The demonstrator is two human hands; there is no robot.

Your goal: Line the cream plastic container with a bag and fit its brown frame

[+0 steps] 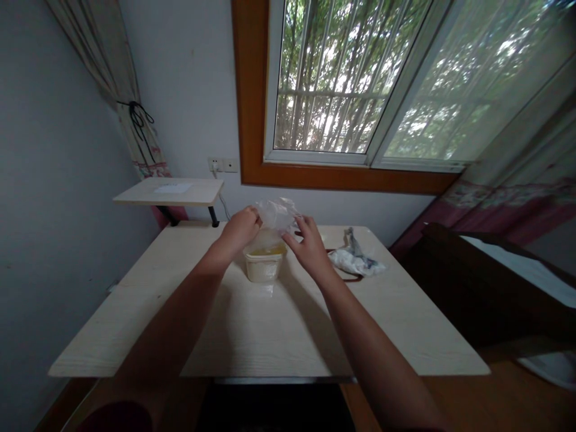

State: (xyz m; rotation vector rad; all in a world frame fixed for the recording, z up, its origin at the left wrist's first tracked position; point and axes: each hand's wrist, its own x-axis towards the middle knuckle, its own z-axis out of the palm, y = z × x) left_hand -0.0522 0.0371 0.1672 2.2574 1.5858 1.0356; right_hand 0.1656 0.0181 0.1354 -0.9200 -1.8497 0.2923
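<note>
A clear plastic bag [276, 213] is spread between my two hands, above a small cream plastic basket [263, 268] with ribbed sides. Something yellowish shows at the basket's top; I cannot make out what it is. My left hand [243, 228] is closed on the left edge of the bag. On the bag's right side, my right hand [309, 243] has its thumb and fingers bent around the plastic, the thumb low and near the basket's rim. The lower part of the bag hangs over the basket, and whether it reaches inside is unclear.
Right of my hands lies a crumpled plastic bag [355, 261] with white and dark contents, over a brown-edged item [353, 278]. A small raised shelf [198, 191] with a paper stands at the table's [252, 336] back left. Behind are the wall and window.
</note>
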